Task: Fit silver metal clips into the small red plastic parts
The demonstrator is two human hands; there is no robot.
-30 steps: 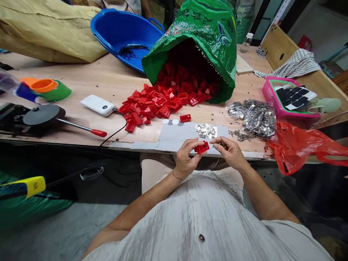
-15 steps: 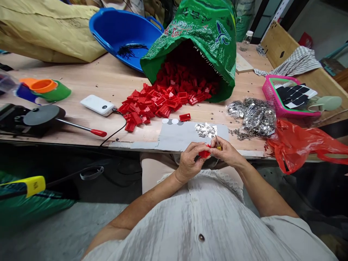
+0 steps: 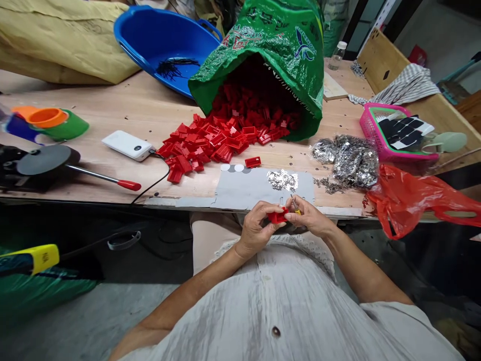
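Note:
My left hand [image 3: 256, 226] is closed around a small red plastic box-shaped part [image 3: 277, 217], just in front of the table edge. Tucked in my right hand [image 3: 312, 218] is a small screwdriver [image 3: 297, 211] with a yellow handle, its metal shaft pointing up and away from me. My right thumb and fingertips meet the red part's right end. Beyond my hands, a pile of small shiny metal pieces [image 3: 281, 180] lies on a grey mat [image 3: 240, 188]. One loose red part [image 3: 253, 162] rests at the mat's far edge.
A green sack [image 3: 278, 35] spills red parts [image 3: 210, 143] onto the table. Bagged metal pieces [image 3: 355, 160], a pink basket [image 3: 370, 130] and a red plastic bag [image 3: 409, 195] are at right. On the left are a power bank [image 3: 128, 145], a lever tool [image 3: 101, 175] and a blue basin [image 3: 150, 35].
Both hands have shifted slightly left and down in the picture with the red part. More of the red part shows, and the screwdriver shaft now leans further left. The whole view has shifted slightly.

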